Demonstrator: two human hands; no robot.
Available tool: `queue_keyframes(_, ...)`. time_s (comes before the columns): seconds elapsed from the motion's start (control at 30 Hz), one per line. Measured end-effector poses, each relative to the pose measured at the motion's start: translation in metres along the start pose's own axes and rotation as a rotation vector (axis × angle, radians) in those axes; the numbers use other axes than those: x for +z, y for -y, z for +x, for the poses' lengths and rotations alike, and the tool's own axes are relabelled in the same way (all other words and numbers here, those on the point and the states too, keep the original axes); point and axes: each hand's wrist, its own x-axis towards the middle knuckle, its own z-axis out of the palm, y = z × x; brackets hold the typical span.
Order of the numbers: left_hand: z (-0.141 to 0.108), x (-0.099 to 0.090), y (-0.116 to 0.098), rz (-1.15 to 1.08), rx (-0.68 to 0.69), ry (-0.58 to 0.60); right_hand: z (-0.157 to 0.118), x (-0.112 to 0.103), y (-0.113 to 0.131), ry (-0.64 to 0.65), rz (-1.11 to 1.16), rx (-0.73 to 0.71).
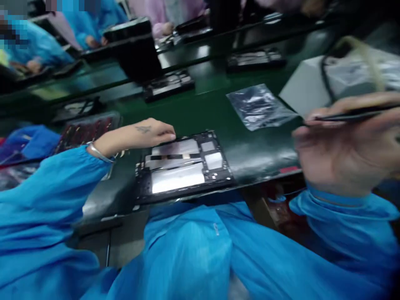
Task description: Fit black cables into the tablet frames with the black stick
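An open tablet-like device (178,177) with silvery panels and black ribbon strips lies on the green bench near its front edge. My left hand (150,133) rests at the device's upper left edge, its fingers bent and close together; whether anything is between them is hidden. Raised at the right, well away from the device, my right hand (350,146) holds a dark, thin pen-like tool (359,113) between thumb and fingers. A crumpled clear plastic bag (261,106) lies on the bench between the device and my right hand.
A clear tray (84,129) of small red and dark parts sits left of my left arm, beside a blue bundle (37,143). More devices (170,85) lie farther back. A white box (308,85) stands at the right. People in blue and pink sleeves work across the bench.
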Motion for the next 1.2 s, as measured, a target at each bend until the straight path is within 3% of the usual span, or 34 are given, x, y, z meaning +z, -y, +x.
queue_keyframes(0.07, -0.013, 0.027, 0.013, -0.062, 0.036, -0.046, 0.01, 0.057, -0.014, 0.29, 0.065, 0.023)
queue_keyframes(0.13, -0.018, 0.052, 0.018, -0.098, 0.071, -0.2, 0.018, 0.101, -0.034, 0.503, 0.033, 0.054)
queue_keyframes(0.2, -0.019, 0.07, 0.019, -0.145, 0.102, -0.319, 0.023, 0.128, -0.056, 0.614, -0.102, 0.072)
queue_keyframes(0.27, -0.021, 0.081, 0.018, -0.2, 0.134, -0.373, 0.028, 0.14, -0.075, 0.67, -0.222, 0.09)
queue_keyframes(0.4, -0.026, 0.09, 0.015, -0.23, 0.101, -0.438, 0.031, 0.137, -0.094, 0.758, -0.349, 0.154)
queue_keyframes(0.6, -0.027, 0.088, 0.006, -0.206, 0.006, -0.423, 0.031, 0.133, -0.09, 0.863, -0.523, 0.127)
queue_keyframes(1.2, -0.027, 0.089, 0.007, -0.206, 0.017, -0.428, 0.03, 0.138, -0.084, 0.937, -0.653, 0.084)
